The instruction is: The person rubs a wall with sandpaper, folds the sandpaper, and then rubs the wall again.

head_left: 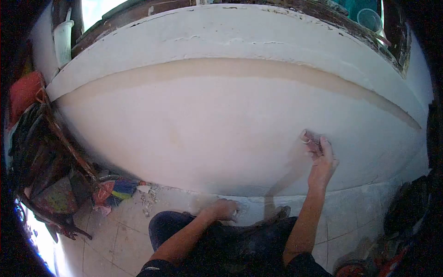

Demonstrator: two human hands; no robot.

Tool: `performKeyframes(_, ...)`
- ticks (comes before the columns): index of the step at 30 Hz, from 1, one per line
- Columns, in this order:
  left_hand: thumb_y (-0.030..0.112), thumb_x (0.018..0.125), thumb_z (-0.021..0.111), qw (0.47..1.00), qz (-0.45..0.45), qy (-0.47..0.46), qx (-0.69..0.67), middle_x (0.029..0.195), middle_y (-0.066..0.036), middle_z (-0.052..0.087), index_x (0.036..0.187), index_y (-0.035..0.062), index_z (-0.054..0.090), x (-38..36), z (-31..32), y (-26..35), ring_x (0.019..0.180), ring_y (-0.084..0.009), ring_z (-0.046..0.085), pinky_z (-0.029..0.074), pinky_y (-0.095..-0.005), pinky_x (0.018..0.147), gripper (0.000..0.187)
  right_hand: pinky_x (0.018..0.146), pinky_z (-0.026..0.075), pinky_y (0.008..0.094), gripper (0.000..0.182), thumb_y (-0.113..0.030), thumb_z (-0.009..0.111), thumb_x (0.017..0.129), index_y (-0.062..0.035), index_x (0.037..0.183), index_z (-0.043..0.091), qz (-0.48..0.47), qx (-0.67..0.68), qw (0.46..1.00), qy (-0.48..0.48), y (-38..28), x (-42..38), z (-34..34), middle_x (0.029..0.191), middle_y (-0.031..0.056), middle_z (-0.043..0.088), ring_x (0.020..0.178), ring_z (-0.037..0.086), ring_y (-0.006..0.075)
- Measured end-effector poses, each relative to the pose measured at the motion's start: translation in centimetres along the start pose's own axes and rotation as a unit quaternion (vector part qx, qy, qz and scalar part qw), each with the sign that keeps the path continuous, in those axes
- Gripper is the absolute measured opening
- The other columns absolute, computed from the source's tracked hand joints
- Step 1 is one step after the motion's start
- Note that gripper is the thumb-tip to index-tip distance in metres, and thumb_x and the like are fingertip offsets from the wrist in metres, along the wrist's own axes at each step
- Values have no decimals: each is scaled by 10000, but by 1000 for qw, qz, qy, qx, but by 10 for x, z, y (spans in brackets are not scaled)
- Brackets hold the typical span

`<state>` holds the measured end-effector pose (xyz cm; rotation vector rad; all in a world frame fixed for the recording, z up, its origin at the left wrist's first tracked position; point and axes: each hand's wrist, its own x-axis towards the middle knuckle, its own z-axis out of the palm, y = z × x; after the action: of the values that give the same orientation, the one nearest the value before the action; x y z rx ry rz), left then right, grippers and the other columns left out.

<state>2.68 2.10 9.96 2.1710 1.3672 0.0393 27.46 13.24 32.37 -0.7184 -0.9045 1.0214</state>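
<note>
My right hand (322, 154) is raised against the white wall (207, 124), its fingers closed round a small reddish-brown piece (312, 137) whose pale end points up and left. The hand's shadow falls on the wall below it. Low down, near my knee, my left hand (224, 210) is curled closed. Something small and pale shows at its fingers, too small to name. Along the wall's upper part runs a beige band (240, 68) beneath the projecting white ledge (221, 34).
A white container (63, 41) stands at the upper left, and a clear cup (369, 19) at the upper right. Dark and coloured cloths (50, 161) are heaped at the left. Debris (147, 203) lies on the tiled floor (115, 240). Dark objects (408, 205) are at the right.
</note>
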Motion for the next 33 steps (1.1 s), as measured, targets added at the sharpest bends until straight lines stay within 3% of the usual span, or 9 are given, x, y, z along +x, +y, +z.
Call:
performKeyframes(7, 463, 812, 762, 1000, -6, 8, 24, 1105, -138, 689, 1047, 97, 659, 17, 29, -24, 1046, -368, 658, 527, -508, 869, 447, 607, 559, 288, 274, -215, 679, 967, 54, 995, 725, 109, -84, 959, -248, 85, -62, 60, 867, 88, 719, 705, 689, 156)
performKeyframes(10, 487, 874, 698, 997, -43, 46, 36, 1088, -169, 686, 1091, 66, 628, 12, 17, -16, 1031, -390, 661, 523, -528, 875, 480, 605, 571, 299, 272, -234, 699, 961, 31, 1000, 741, 80, -93, 965, -234, 74, -52, 54, 873, 82, 740, 711, 710, 158)
performKeyframes(12, 529, 930, 612, 994, -68, 87, -25, 1085, -199, 686, 1137, 44, 601, 19, 37, -26, 1031, -413, 659, 518, -542, 884, 527, 635, 565, 280, 282, -253, 677, 965, 19, 986, 750, 60, -79, 982, -160, 48, -35, 39, 880, 90, 749, 705, 705, 153)
performKeyframes(18, 593, 968, 514, 995, -96, -9, 6, 1126, -217, 685, 1182, 38, 589, 16, 17, -8, 1044, -421, 655, 513, -542, 899, 600, 667, 564, 303, 331, -279, 683, 956, 43, 1007, 733, 6, 23, 1000, -18, 19, 0, 6, 876, 109, 748, 716, 714, 180)
performKeyframes(21, 594, 970, 507, 997, -64, 34, -21, 1139, -218, 681, 1200, 49, 588, 15, 23, -15, 1046, -420, 655, 509, -547, 905, 596, 611, 560, 291, 345, -283, 714, 942, 51, 1029, 722, 100, -16, 995, -18, 66, -18, 24, 865, 98, 736, 686, 707, 175)
performKeyframes(23, 573, 965, 530, 997, -67, 43, -5, 1147, -216, 680, 1196, 59, 588, 17, 37, -22, 1043, -418, 656, 512, -545, 900, 566, 549, 548, 286, 328, -277, 740, 929, 40, 1013, 729, 74, -58, 982, -166, 71, -40, 46, 859, 85, 727, 661, 695, 167)
performKeyframes(26, 521, 952, 579, 996, -79, 11, 47, 1177, -208, 673, 1216, 82, 589, 26, 44, -34, 1054, -411, 657, 520, -537, 896, 513, 507, 539, 297, 276, -243, 716, 943, 26, 1001, 740, 59, -38, 977, -200, 78, -45, 51, 875, 81, 733, 673, 698, 166)
performKeyframes(31, 464, 914, 654, 992, -108, -45, 43, 1231, -182, 663, 1273, 110, 584, 21, 42, -36, 1105, -387, 651, 535, -514, 905, 508, 624, 544, 285, 316, -284, 636, 971, 15, 940, 733, -2, -33, 999, -24, 14, -10, 21, 858, 116, 750, 672, 695, 164)
performKeyframes(33, 493, 886, 678, 998, -19, -38, 46, 1248, -181, 657, 1266, 114, 594, 13, 33, -31, 1137, -376, 645, 526, -512, 938, 544, 631, 554, 292, 288, -269, 666, 957, 9, 960, 737, -2, 9, 1000, -13, 13, 4, 4, 852, 100, 745, 677, 702, 173)
